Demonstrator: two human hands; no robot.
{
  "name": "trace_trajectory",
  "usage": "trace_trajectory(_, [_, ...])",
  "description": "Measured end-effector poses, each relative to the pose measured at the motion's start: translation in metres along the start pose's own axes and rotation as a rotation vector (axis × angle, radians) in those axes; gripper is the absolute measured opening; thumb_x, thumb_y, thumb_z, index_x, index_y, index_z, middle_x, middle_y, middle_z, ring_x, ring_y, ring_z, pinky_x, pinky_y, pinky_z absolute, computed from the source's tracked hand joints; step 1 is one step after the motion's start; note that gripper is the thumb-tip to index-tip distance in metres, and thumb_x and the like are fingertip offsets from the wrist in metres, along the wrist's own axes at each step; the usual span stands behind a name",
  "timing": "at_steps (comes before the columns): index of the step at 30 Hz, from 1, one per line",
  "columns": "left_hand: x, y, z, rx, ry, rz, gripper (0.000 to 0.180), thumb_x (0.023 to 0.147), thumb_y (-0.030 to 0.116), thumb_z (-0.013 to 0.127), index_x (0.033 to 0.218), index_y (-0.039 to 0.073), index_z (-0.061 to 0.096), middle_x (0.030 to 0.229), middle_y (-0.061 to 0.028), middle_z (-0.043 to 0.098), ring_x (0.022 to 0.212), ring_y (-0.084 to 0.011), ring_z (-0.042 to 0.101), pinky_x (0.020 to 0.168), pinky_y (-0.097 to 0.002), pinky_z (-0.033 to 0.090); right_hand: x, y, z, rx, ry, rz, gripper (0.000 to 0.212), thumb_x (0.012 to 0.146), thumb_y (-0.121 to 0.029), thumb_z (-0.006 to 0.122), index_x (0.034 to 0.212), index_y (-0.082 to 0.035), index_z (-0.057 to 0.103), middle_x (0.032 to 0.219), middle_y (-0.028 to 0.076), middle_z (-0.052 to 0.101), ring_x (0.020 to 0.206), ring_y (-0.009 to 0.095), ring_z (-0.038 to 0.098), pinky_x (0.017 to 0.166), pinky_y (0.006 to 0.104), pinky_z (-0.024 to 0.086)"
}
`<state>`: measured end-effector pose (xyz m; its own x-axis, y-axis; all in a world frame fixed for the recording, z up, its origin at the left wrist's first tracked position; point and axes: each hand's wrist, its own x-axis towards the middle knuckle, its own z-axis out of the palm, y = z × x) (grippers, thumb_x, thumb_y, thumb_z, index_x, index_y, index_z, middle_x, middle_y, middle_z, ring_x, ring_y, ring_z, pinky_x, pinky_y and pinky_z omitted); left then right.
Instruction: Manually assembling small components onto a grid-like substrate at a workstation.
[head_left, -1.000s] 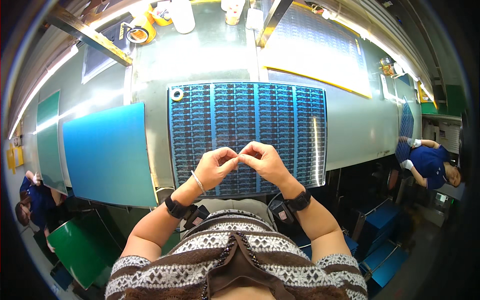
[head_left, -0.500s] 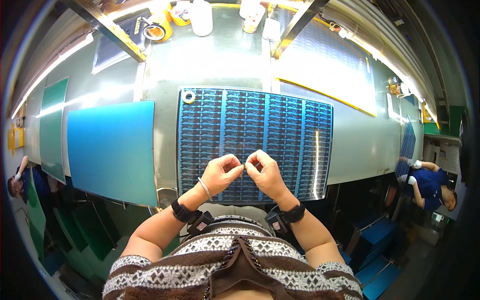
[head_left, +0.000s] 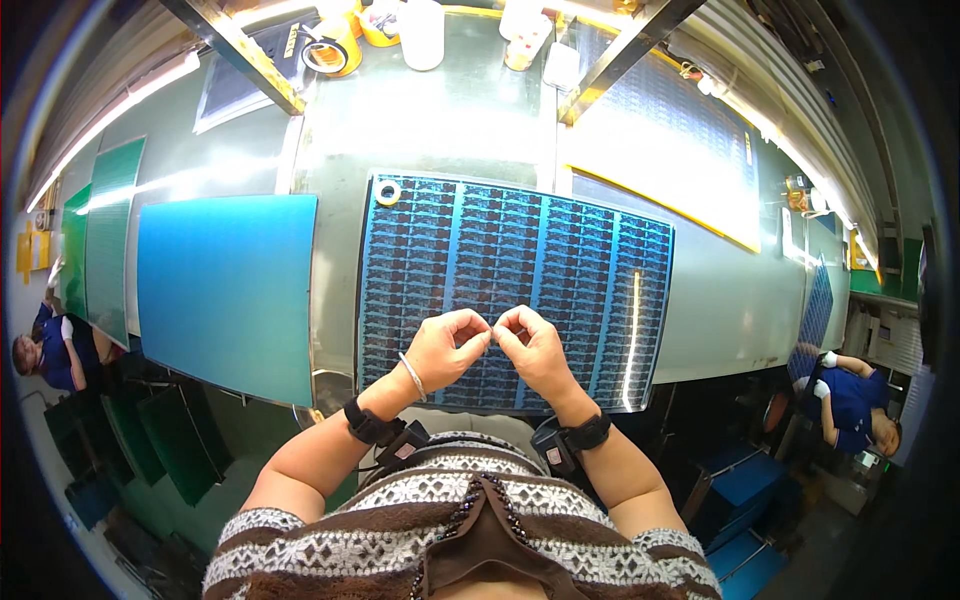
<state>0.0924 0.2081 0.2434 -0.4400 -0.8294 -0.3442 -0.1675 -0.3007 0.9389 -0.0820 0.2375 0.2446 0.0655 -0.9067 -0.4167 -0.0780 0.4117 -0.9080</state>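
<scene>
My left hand [head_left: 447, 345] and my right hand [head_left: 533, 350] meet over the lower middle of a blue and black patterned panel [head_left: 500, 250]. Both pinch thumb to forefinger, the fingertips almost touching. Whatever sits between the fingertips is too small to make out. Printed in rows of repeating dark shapes, the panel lies flat on the bench in front of me. A small white ring, like a roll of tape [head_left: 387, 193], rests on its upper left corner.
Left of the panel lies a plain blue sheet [head_left: 225, 290], with green sheets [head_left: 112, 235] beyond. A yellow-edged panel [head_left: 680, 140] is at the back right. Tape rolls [head_left: 330, 52] and a white bottle [head_left: 422, 35] stand at the back. Co-workers [head_left: 60, 355] [head_left: 850, 400] are at both sides.
My hands stay pinched together over the panel, barely shifted. The whole view has turned slightly. At the far left, the co-worker has moved and a green sheet there now stands farther back.
</scene>
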Motion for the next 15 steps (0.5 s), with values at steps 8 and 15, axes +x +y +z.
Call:
trace_trajectory(8, [0.002,0.0,0.002,0.034,-0.017,-0.038,0.015,0.086,0.013,0.063,0.091,-0.002,0.064,0.077,-0.0068,0.067,0.072,-0.0098,0.063,0.067,-0.0256,0.051,0.002,0.001,-0.005,-0.113,-0.008,-0.052,0.01,0.085,-0.011,0.062,0.087,-0.001,0.059,0.078,0.002,0.06,0.07,0.007,0.054,0.063,0.023,0.045])
trace_trajectory(15, [0.038,-0.038,-0.032,0.855,0.41,0.334,0.045,0.083,0.018,0.065,0.124,0.004,0.054,0.126,-0.0187,0.053,0.12,-0.0331,0.047,0.101,-0.0425,0.036,0.08,0.019,-0.051,-0.394,0.097,-0.255,0.012,0.084,-0.01,0.059,0.079,0.0,0.058,0.074,0.01,0.057,0.067,0.018,0.055,0.063,0.0308,0.045])
